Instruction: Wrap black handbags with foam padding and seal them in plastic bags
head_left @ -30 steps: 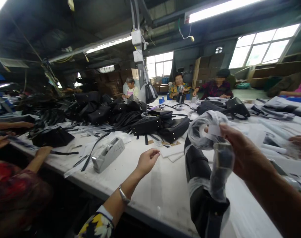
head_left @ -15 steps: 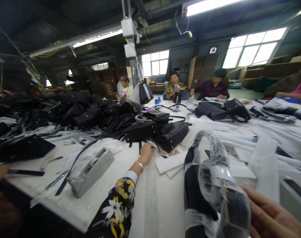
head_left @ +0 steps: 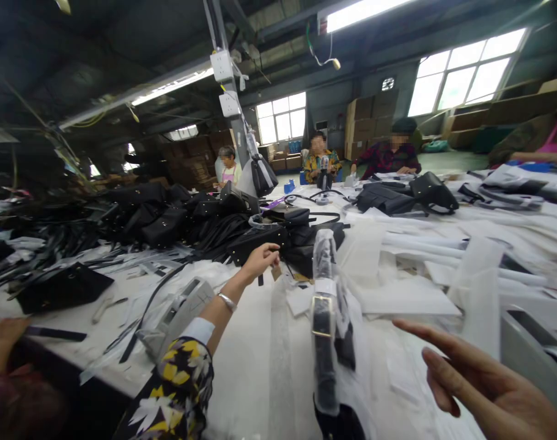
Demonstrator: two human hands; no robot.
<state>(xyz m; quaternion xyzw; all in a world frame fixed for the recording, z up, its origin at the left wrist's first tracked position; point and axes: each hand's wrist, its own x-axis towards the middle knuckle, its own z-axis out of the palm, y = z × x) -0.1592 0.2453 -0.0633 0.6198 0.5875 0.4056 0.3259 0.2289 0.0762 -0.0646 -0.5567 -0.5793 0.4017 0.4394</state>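
Note:
My left hand point(head_left: 261, 260), below a floral sleeve and a silver bracelet, is raised over the table beside the black handbags point(head_left: 260, 243). Its fingers are pinched on what looks like a small brown card piece point(head_left: 277, 273). In front of me stands a black bag point(head_left: 337, 421) whose strap point(head_left: 324, 342), with a gold buckle, is wrapped in clear film. To the right of it my right hand point(head_left: 480, 379) is open, index finger stretched out, holding nothing and apart from the bag.
A grey tape dispenser point(head_left: 181, 311) stands left of my arm, another point(head_left: 535, 342) at the far right. White foam sheets point(head_left: 402, 296) lie beyond the wrapped bag. Black bags and straps are heaped at left. Another person's hand point(head_left: 5, 339) shows at the left edge; several people sit across the table.
My right hand has let go of the wrapped bag, which now stands more upright and turned. My left hand has lifted from the table with the brown card piece.

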